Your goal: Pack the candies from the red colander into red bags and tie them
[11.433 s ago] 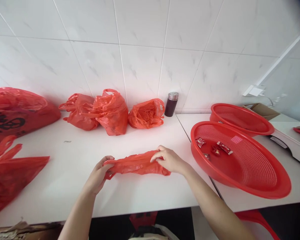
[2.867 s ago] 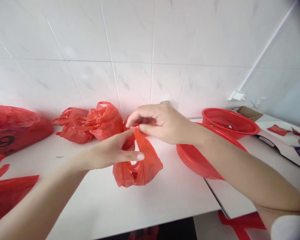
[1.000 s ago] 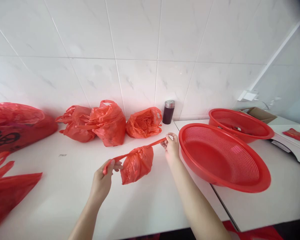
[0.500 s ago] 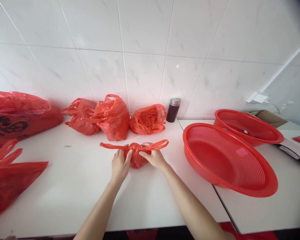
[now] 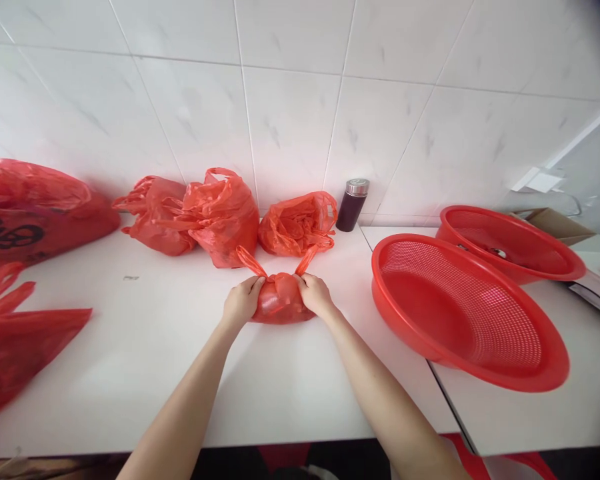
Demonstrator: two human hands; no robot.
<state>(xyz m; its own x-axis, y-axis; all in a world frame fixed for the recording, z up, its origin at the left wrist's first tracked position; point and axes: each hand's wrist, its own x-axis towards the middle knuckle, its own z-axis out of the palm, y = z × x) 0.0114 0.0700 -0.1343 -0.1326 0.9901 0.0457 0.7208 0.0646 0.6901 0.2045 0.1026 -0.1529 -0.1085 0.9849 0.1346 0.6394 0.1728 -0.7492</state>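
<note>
A small, rounded red plastic bag (image 5: pixel 283 303) sits on the white table in front of me, its contents hidden. My left hand (image 5: pixel 243 300) pinches the bag's left handle near the top, and that loop sticks up past the fingers. On the other side my right hand (image 5: pixel 317 293) is closed on the right handle, whose end points up and to the right. Right behind stands a crumpled, open red plastic bag (image 5: pixel 296 227). Two fuller red bags are to its left, one upright bag (image 5: pixel 223 217) and one tied bag (image 5: pixel 160 217).
At the right are a red perforated basin (image 5: pixel 430 313) and a second red basin (image 5: pixel 510 250) behind it. A dark thermos (image 5: pixel 350 208) stands by the tiled wall. On the left lie a large red bag (image 5: pixel 40 220) and a flat red bag (image 5: pixel 35 353). A cardboard box (image 5: pixel 555 223) is far right.
Both hands have shifted from the bag's body to its handles. The handles, stretched out sideways before, now point upward, and the bag looks wider and rounder. The view has tilted slightly.
</note>
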